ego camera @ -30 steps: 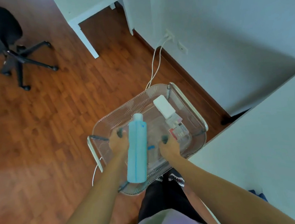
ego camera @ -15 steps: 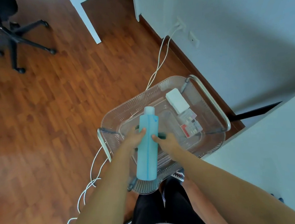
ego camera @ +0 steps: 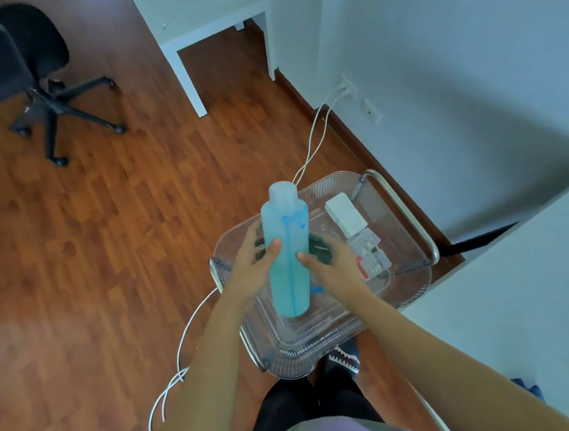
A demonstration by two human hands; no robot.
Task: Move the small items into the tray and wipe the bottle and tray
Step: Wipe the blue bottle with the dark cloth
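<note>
A tall light-blue bottle [ego camera: 288, 256] with a pale cap stands nearly upright in the clear ribbed tray [ego camera: 410, 293], which has metal handles. My left hand [ego camera: 251, 269] grips the bottle's left side, thumb on its front. Its right side is pressed by my right hand [ego camera: 334, 264], thumb against the bottle. Something dark shows behind the bottle at my fingers; I cannot tell what it is. A white box [ego camera: 345, 215] and small clear cases [ego camera: 370, 254] with red and white contents lie along the tray's right side.
The tray hangs over my legs and a patterned shoe [ego camera: 347, 359]; its support is hidden. A white table [ego camera: 510, 298] lies at the right and a white side table [ego camera: 203, 12] at the far wall. White cables [ego camera: 182, 358] trail on the wood floor. A black office chair [ego camera: 18, 63] stands far left.
The bottle lay tilted along the tray with my hands apart beside it. Both hands have closed in on it and stood it nearly upright. The view has shifted.
</note>
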